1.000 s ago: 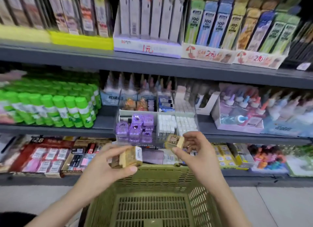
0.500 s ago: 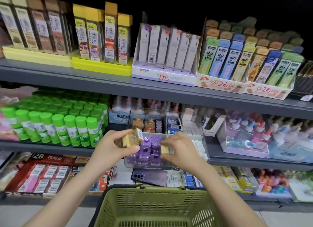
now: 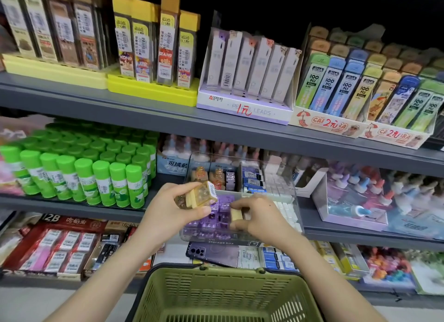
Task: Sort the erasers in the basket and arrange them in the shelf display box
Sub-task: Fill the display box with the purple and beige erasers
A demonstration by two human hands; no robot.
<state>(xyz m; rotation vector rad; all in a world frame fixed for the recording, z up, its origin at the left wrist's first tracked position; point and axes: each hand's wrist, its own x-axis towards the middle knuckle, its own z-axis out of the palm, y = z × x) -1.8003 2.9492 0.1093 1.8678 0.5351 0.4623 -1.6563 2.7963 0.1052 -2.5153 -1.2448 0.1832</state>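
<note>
A clear display box (image 3: 292,189) stands on the middle shelf, divided into compartments with purple erasers (image 3: 217,222), amber ones (image 3: 200,174), blue-wrapped ones (image 3: 253,178) and white ones (image 3: 284,207). My left hand (image 3: 168,210) grips a stack of amber-yellow erasers (image 3: 198,196) just left of the box's front corner. My right hand (image 3: 258,216) pinches a single yellow eraser (image 3: 236,214) over the purple compartment. The green basket (image 3: 216,295) sits below my forearms.
Green glue sticks (image 3: 79,170) fill the shelf to the left of the box. A purple phone (image 3: 211,252) lies on the lower shelf under it. Pencil-lead boxes (image 3: 249,76) line the upper shelf, and a tray of small bottles (image 3: 360,201) stands at right.
Both hands rose from above the basket to the display box. My right hand carried its yellow eraser over the purple compartment; my left brought its stack beside the box.
</note>
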